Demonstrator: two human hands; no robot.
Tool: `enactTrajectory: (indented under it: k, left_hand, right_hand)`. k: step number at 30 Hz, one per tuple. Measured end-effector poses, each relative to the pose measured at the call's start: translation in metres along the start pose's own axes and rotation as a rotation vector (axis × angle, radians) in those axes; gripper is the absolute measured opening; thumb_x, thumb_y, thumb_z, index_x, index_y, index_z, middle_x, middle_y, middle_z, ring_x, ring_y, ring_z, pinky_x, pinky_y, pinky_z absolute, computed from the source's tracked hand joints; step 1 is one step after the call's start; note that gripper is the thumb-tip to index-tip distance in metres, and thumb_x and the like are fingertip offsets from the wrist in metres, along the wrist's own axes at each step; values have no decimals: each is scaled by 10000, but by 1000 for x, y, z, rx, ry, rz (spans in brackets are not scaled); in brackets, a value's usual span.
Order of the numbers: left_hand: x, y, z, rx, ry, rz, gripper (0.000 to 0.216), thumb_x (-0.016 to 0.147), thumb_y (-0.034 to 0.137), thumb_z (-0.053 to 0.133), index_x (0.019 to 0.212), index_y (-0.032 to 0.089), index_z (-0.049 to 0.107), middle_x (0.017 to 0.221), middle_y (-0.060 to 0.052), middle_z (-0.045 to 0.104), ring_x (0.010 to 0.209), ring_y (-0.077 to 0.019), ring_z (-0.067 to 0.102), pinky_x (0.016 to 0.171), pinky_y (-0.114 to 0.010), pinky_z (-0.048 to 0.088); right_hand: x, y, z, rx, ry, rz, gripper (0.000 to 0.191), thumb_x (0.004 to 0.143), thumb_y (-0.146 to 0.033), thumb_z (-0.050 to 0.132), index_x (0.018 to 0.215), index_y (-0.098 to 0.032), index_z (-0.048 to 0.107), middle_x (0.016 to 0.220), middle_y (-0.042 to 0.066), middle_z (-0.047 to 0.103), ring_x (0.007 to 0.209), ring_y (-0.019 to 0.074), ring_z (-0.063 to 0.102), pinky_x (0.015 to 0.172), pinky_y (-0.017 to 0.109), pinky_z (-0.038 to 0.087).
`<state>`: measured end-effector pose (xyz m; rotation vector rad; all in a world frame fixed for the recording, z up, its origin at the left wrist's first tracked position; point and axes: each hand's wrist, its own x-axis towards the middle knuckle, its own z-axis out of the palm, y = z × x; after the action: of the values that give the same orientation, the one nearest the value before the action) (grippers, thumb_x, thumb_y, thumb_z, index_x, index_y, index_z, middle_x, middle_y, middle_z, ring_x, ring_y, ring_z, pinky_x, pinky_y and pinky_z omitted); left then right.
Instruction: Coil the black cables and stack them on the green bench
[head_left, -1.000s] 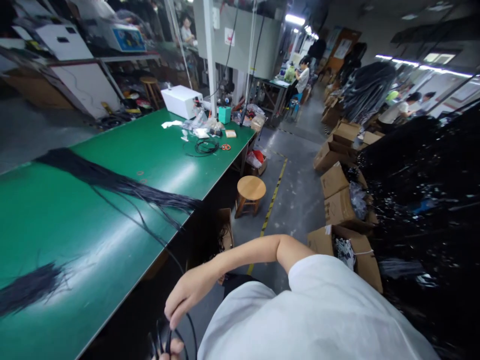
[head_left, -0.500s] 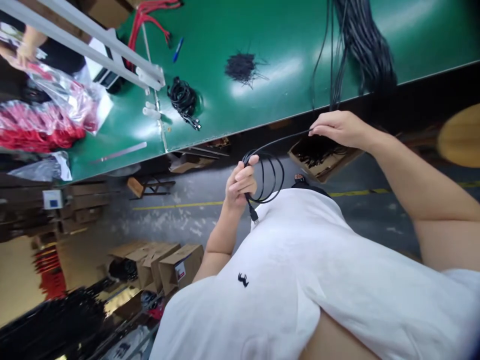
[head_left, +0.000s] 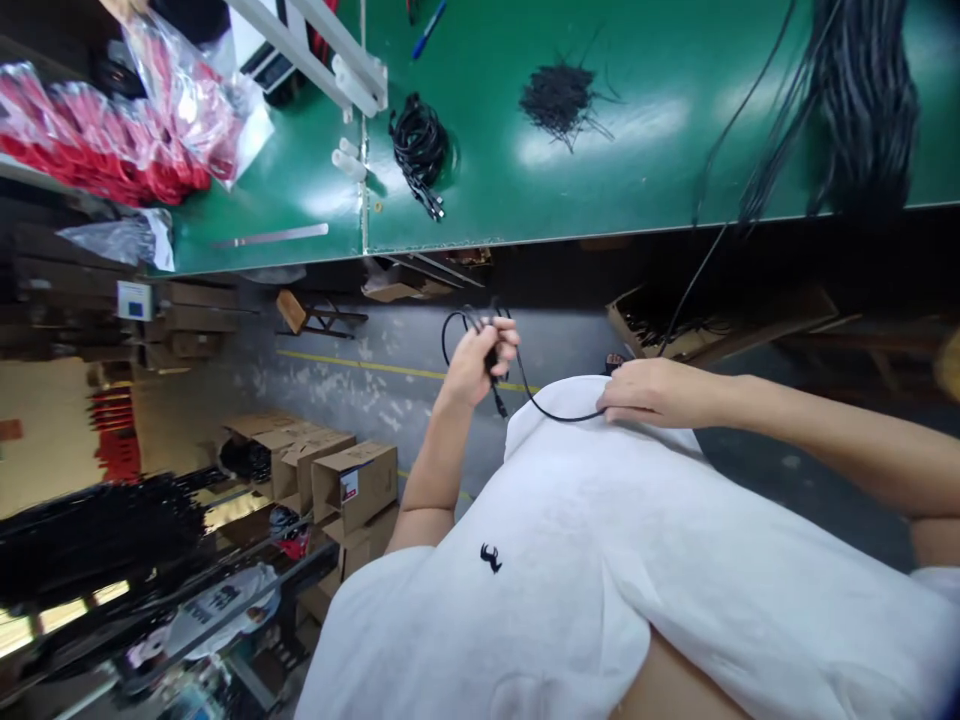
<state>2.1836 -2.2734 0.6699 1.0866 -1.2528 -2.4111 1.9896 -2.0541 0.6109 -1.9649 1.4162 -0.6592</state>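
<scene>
My left hand (head_left: 480, 362) is closed around loops of a black USB cable (head_left: 555, 417), a plug end sticking out below the fingers. The loops are partly blurred. From there the cable sags across to my right hand (head_left: 637, 392), whose fingers pinch it in front of the white shirt. Beyond the right hand the cable runs up to the table edge, near a thick bundle of black cables (head_left: 862, 110). A coiled black cable (head_left: 418, 145) with metal plugs lies on the green table (head_left: 480, 200), left of a pile of short black ties (head_left: 559, 98).
Bagged red cables (head_left: 112, 150) lie at the table's left, near a metal strip (head_left: 281, 236) and a white frame (head_left: 337, 50). A blue pen (head_left: 429, 30) is at the back. Cardboard boxes (head_left: 352, 485) and a wooden stool (head_left: 292, 312) stand on the floor.
My right hand has come down and toward my body, drawing the cable along. The loops at my left hand have swung round to its far side. The view has shifted to the right.
</scene>
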Motion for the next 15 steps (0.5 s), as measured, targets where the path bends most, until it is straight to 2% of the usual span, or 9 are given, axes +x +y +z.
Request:
enactTrajectory:
  k: [2, 4, 6, 8, 10, 12, 13, 15]
  left_hand:
    - [6, -19, 6, 102, -135, -104, 262, 850, 373, 746, 919, 137, 653, 824, -55, 726, 701, -119, 703, 598, -175, 557]
    - [5, -34, 14, 151, -315, -234, 383, 786, 464, 794, 909, 132, 649, 785, -73, 733, 701, -169, 721, 667, -266, 600]
    - [0, -40, 21, 135, -445, -313, 442, 758, 513, 802, 910, 125, 656, 642, -43, 684, 536, -146, 656, 546, -242, 557]
    - [-6, -39, 27, 72, -501, -347, 394, 789, 480, 782, 903, 121, 668, 489, 24, 562, 365, -83, 487, 399, -179, 423]
    - [-10, -32, 27, 3, -468, -380, 307, 876, 434, 700, 866, 128, 676, 387, 87, 389, 282, -42, 290, 328, -146, 282]
    - [-14, -21, 21, -54, -356, -387, 366, 971, 451, 557, 815, 143, 676, 343, 116, 237, 251, -35, 153, 296, -145, 188]
    - [-16, -14, 16, -89, -277, -343, 428, 1005, 480, 478, 813, 153, 678, 332, 124, 179, 240, -36, 97, 283, -150, 143]
    - [-20, 0, 1, -170, -130, -166, 483, 1030, 528, 383, 902, 180, 693, 327, 137, 130, 228, -34, 21, 270, -164, 63]
  right_hand:
    - [22, -22, -14, 60, 97, 21, 501, 1053, -487, 299, 1004, -208, 712, 883, 66, 700, 826, 162, 612, 764, 285, 415]
    - [39, -24, -32, 88, 142, 99, 524, 1037, -525, 294, 936, -203, 695, 840, 52, 679, 788, 156, 602, 719, 272, 401]
    - [47, -15, -45, 159, 127, 134, 509, 1011, -546, 332, 872, -195, 674, 794, 32, 661, 745, 142, 587, 693, 259, 394]
    - [46, 1, -50, 284, 108, 156, 495, 988, -555, 364, 847, -186, 662, 783, 19, 654, 727, 127, 582, 697, 248, 407]
    - [34, 26, -47, 384, 121, 232, 491, 970, -566, 382, 849, -183, 663, 804, 15, 660, 737, 122, 587, 719, 245, 426]
    - [12, 59, -36, 396, 177, 381, 490, 961, -564, 380, 865, -180, 670, 839, 21, 669, 752, 126, 592, 736, 249, 440]
    - [-2, 78, -29, 360, 206, 488, 490, 962, -554, 369, 872, -179, 671, 854, 28, 675, 758, 130, 595, 742, 252, 444]
    - [-32, 110, -10, 235, 241, 716, 490, 974, -514, 337, 863, -168, 665, 882, 60, 692, 778, 148, 609, 755, 268, 449]
